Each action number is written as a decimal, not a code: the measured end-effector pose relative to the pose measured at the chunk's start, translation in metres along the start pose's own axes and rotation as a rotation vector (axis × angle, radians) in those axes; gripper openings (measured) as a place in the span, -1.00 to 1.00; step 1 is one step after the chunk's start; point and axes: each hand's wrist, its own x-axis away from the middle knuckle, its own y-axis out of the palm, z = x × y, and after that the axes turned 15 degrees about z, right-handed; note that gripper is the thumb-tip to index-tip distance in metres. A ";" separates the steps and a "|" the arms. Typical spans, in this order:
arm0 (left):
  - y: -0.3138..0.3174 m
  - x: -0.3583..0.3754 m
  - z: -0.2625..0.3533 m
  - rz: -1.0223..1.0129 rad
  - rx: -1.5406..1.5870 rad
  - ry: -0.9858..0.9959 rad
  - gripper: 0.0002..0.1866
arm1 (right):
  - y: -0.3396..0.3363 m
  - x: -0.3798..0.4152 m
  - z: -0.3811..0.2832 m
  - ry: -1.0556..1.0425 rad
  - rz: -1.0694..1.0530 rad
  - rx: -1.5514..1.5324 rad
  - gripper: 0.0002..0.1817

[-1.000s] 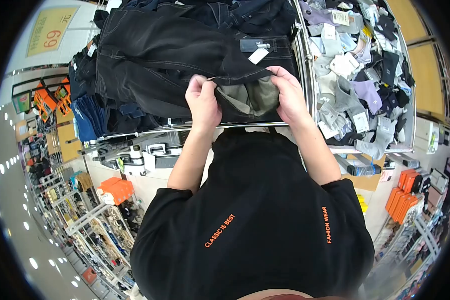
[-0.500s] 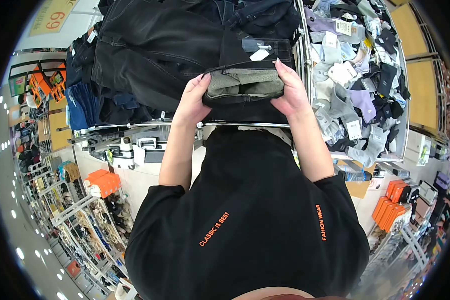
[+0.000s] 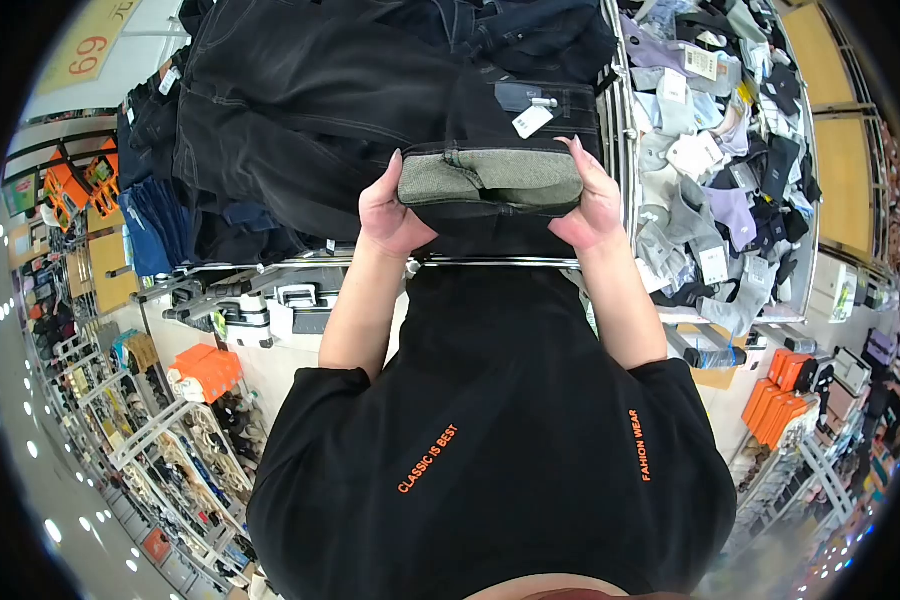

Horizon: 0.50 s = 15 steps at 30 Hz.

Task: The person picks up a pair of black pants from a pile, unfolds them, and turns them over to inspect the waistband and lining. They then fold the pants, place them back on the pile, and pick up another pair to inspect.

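Between my two hands is a pair of black jeans, with an opening facing up that shows its grey-green inner side. My left hand grips the left end, thumb along the edge and the other fingers hidden beneath. At the right end, my right hand holds it the same way. Just beyond lie spread black jeans. A white price tag rests on dark denim past my right hand.
A metal rail runs along the table's near edge. To the right, a bin holds many tagged socks. Folded blue jeans sit at the left. Orange boxes and shelves stand farther back, and a 69 price sign is at upper left.
The jeans' opening has been stretched wider and flatter, showing more of the inner side. My hands have moved slightly apart, still gripping both ends.
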 end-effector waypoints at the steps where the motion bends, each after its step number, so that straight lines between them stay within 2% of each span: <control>1: 0.001 0.000 0.004 0.008 0.014 0.010 -0.40 | 0.000 -0.004 0.003 0.004 -0.003 -0.002 -0.63; 5: -0.029 0.002 0.029 0.041 -0.040 0.145 -0.48 | 0.006 -0.018 0.017 0.017 -0.022 0.052 -0.64; 6: -0.034 0.004 0.035 0.117 -0.020 0.169 -0.56 | 0.012 -0.022 0.019 0.021 -0.026 0.102 -0.63; 8: -0.042 0.004 0.045 0.154 0.011 0.209 -0.59 | 0.032 -0.027 0.022 0.037 -0.004 0.181 -0.61; 11: -0.040 0.000 0.055 0.150 0.034 0.261 -0.62 | 0.027 -0.039 0.026 0.015 -0.002 0.502 -0.69; 12: -0.036 -0.003 0.058 0.139 0.039 0.275 -0.63 | 0.033 -0.041 0.027 0.011 0.084 0.646 -0.67; 15: -0.029 -0.012 0.064 0.136 0.037 0.406 -0.63 | 0.044 -0.050 0.031 0.067 0.072 1.140 -0.75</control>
